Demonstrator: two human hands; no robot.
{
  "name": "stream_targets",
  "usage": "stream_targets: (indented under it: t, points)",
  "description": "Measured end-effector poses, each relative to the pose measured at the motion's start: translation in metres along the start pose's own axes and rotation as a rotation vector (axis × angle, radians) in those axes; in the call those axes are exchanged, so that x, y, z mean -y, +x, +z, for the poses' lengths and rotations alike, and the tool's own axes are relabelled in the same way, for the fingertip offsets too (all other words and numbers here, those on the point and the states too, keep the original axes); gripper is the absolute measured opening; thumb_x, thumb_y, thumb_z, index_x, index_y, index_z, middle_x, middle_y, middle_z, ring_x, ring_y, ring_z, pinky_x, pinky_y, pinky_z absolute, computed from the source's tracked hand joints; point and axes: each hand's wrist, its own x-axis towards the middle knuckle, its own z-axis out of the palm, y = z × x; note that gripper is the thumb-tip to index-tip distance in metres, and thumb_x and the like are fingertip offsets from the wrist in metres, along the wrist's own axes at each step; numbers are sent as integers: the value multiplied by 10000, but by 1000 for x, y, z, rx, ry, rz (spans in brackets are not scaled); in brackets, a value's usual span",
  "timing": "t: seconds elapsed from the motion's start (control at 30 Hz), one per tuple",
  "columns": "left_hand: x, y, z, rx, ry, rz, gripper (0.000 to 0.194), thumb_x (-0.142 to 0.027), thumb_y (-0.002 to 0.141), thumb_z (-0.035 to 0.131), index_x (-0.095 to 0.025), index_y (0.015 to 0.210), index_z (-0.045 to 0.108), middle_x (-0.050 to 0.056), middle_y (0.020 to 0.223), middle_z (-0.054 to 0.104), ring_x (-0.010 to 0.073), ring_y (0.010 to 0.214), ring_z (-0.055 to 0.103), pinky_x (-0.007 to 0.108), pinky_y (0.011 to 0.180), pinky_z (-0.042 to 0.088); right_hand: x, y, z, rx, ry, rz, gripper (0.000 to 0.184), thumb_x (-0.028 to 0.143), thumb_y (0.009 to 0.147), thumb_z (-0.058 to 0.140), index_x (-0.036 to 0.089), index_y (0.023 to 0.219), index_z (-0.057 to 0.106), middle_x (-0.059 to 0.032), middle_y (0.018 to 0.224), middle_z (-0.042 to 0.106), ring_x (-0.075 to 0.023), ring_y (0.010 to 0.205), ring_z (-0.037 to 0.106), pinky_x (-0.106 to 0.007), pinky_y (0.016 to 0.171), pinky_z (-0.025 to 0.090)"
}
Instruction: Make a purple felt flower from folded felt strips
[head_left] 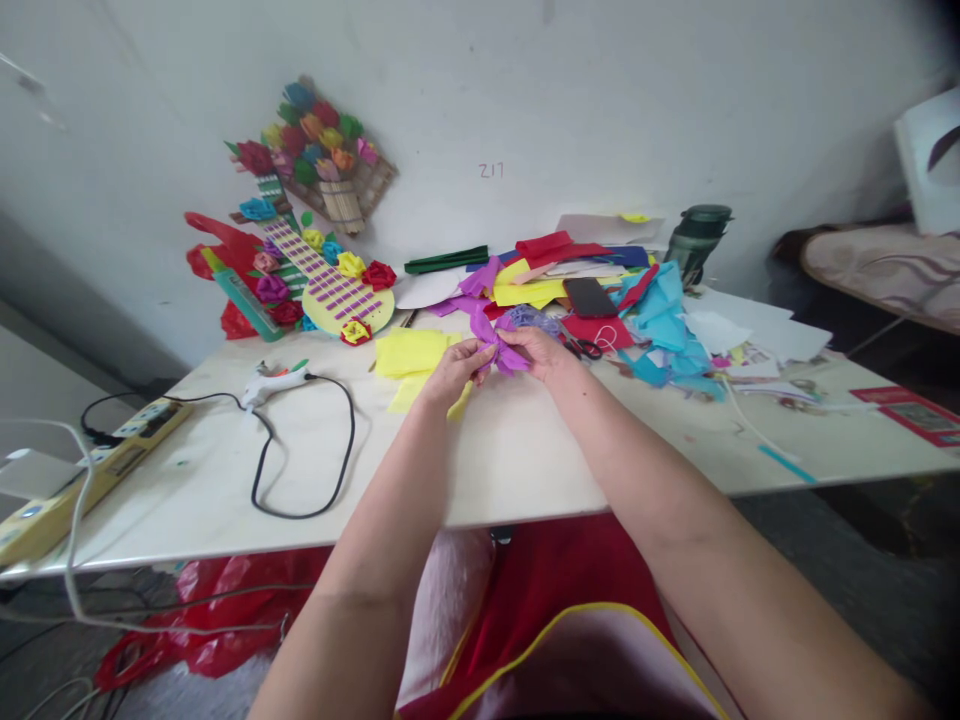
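Both my hands meet over the middle of the white table, each pinching the same crumpled piece of purple paper. My left hand grips its left side with thumb and fingers closed. My right hand holds its right side, fingers curled around the paper. Yellow paper sheets lie on the table just left of and under my left hand. Scissors lie right behind my right hand.
A glue gun with a black cord loops at the left, beside a power strip. A paper guitar with paper flowers leans on the wall. Coloured paper scraps, a dark phone and a green bottle crowd the back right.
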Motion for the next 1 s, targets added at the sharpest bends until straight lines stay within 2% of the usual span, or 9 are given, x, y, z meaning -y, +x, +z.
stream_targets:
  t: [0.13,0.3,0.43,0.53,0.6,0.67,0.8,1.0]
  points:
    - [-2,1,1,-92,-2,-6,413,-516,656,729,-169,652,504,-50,455,487,53,380,400,209,415,301,0,2,2,-37,91,25,170,243,624,782,176,625,626,-14,588,661,-130,570,611,-245,595,522]
    - [-5,6,-5,-353,-145,-61,448,-607,705,595,-166,662,528,2,555,559,87,476,487,218,458,377,-1,5,2,-100,113,-37,182,269,632,780,183,678,627,-8,596,661,-147,626,641,-263,636,536]
    - [-3,8,-7,-309,-200,-92,364,-473,664,642,-158,842,600,43,797,641,149,739,602,263,620,474,-3,7,0,-99,126,-66,209,300,628,787,199,694,616,6,612,657,-136,629,630,-257,623,526]
    - [1,9,-6,-312,-161,-69,334,-368,643,651,-165,906,611,52,943,651,158,849,600,282,720,469,-4,7,1,-123,150,-44,187,268,621,781,191,687,624,5,622,658,-128,613,608,-247,597,507]
    - [3,10,-7,-337,-125,-39,314,-312,636,636,-171,917,618,45,966,658,156,896,595,276,767,450,-4,6,2,-131,138,-26,174,255,620,773,185,688,630,6,620,654,-124,606,599,-244,587,490]
    - [3,9,-8,-324,-127,-24,312,-282,627,619,-172,919,624,36,919,668,154,880,604,277,781,444,-5,5,4,-121,115,-16,183,259,609,776,183,693,634,13,621,650,-121,613,596,-243,598,478]
    - [-1,5,-5,-222,-209,-62,281,-279,588,673,-146,827,608,15,729,647,136,683,611,290,716,464,-8,5,5,-93,77,-16,263,297,549,801,183,722,640,29,633,650,-115,630,591,-245,634,459]
    - [-3,1,-3,-225,-227,-73,335,-307,559,796,-131,726,565,-3,648,611,90,579,572,254,642,467,-13,9,1,-118,-31,-25,281,316,500,786,174,679,622,46,589,616,-88,580,530,-234,611,403]
